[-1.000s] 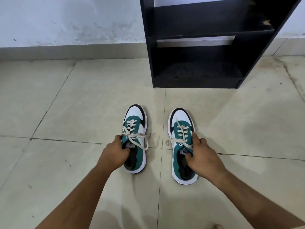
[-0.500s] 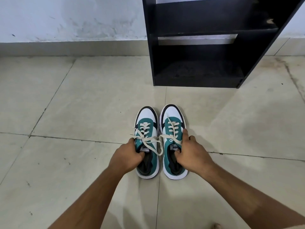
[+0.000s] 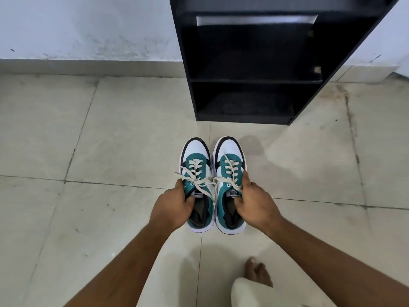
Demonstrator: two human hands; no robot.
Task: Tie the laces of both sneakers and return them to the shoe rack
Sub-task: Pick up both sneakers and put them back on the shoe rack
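Two teal, white and black sneakers with cream laces tied in bows are held side by side, toes pointing away from me. My left hand grips the left sneaker at its collar, fingers inside the opening. My right hand grips the right sneaker the same way, thumb along its outer side. The pair seems lifted slightly off the tiled floor; a faint shadow lies to the right of the toes. The black shoe rack stands straight ahead against the wall, its shelves bare.
Beige floor tiles spread all around. A pale wall with a grey skirting runs behind the rack. My bare foot and a light trouser leg show at the bottom right.
Both hands brought the sneakers together until they touch side by side and carried them nearer the rack. My view has tipped down, so my foot now shows.
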